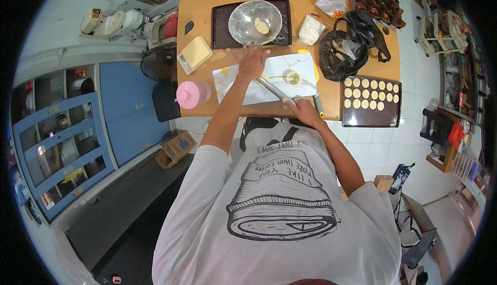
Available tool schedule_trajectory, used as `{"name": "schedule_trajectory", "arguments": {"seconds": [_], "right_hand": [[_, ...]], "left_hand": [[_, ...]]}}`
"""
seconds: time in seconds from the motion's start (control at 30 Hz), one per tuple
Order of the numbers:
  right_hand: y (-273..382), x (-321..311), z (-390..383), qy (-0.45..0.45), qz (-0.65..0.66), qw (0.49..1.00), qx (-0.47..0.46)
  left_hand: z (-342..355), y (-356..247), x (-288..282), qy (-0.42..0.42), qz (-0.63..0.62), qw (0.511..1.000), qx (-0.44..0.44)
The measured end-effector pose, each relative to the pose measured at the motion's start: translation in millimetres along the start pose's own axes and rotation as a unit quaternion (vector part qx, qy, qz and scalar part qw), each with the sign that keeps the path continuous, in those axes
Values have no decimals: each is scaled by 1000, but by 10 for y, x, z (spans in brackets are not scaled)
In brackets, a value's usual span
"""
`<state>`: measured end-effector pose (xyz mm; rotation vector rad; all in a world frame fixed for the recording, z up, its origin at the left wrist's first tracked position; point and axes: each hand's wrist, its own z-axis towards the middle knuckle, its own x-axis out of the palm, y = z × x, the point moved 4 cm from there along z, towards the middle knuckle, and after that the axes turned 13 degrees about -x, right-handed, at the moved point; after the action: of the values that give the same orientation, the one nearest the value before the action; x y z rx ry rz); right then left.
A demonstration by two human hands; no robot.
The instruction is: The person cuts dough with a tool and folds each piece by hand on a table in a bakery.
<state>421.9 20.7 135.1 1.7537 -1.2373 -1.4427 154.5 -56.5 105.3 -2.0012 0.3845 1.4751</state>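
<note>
My right hand (304, 112) grips the near end of a metal rolling pin (277, 89), which slants across a white board with a marble pattern (243, 92). My left hand (251, 61) is spread out above the far edge of the board. Its fingertips come close to the rim of a clear bowl (239, 25); whether they touch it I cannot tell. A lump of pale dough (262, 26) lies inside the bowl, which stands on a dark baking tray (221, 31). On the board, right of the pin, lies a flat round of dough (293, 78).
At the table's right corner, a dark tray (357, 117) carries rows of dough rounds. Black plastic bags (344, 52), a white bag (311, 29) and brown paper cups (377, 0) stand behind it. A kitchen scale (194, 55) and a pink jar (189, 94) are on the left.
</note>
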Motion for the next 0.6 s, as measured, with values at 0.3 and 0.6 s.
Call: {"name": "schedule_trajectory", "arguments": {"seconds": [0.3, 0.6], "right_hand": [[34, -44, -40, -11, 32, 999, -14], [286, -210, -137, -14, -40, 999, -21]], "left_hand": [[98, 93, -154, -117, -23, 992, 49], [-1303, -193, -582, -131, -568, 771, -255]]}}
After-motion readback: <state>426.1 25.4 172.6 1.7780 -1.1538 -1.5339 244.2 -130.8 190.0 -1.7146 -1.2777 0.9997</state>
